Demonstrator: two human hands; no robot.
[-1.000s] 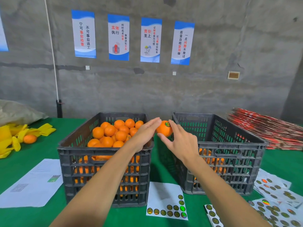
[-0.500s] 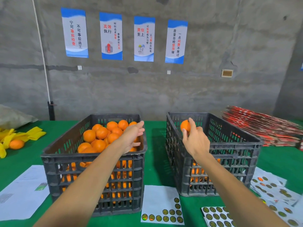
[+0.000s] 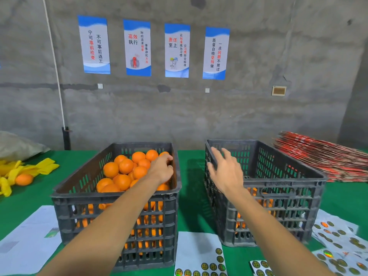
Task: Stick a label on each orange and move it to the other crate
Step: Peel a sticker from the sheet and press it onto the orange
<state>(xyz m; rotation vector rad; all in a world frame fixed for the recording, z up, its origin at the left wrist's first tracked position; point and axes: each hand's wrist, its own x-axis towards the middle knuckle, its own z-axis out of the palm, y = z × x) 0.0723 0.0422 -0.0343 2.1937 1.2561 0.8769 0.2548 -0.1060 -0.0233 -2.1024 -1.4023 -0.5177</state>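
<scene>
The left black crate (image 3: 111, 193) is heaped with oranges (image 3: 123, 181). My left hand (image 3: 161, 168) is down on the oranges at the crate's far right side, fingers curled over one that it mostly hides. My right hand (image 3: 225, 172) hovers over the left rim of the right black crate (image 3: 284, 179), fingers spread and holding nothing. Some oranges (image 3: 264, 202) show through the right crate's side slots, low inside. A sheet of round labels (image 3: 199, 253) lies on the green table between the crates, close to me.
More label sheets (image 3: 338, 242) lie at the right front. White paper (image 3: 25, 242) is at the left front. A loose orange (image 3: 23, 179) sits among yellow cloth (image 3: 39, 168) at far left. Flat red cartons (image 3: 318, 156) are stacked behind the right crate.
My right hand carried the labelled orange over the right crate and let it go; it is empty now. My left hand dropped from above the left crate onto the oranges.
</scene>
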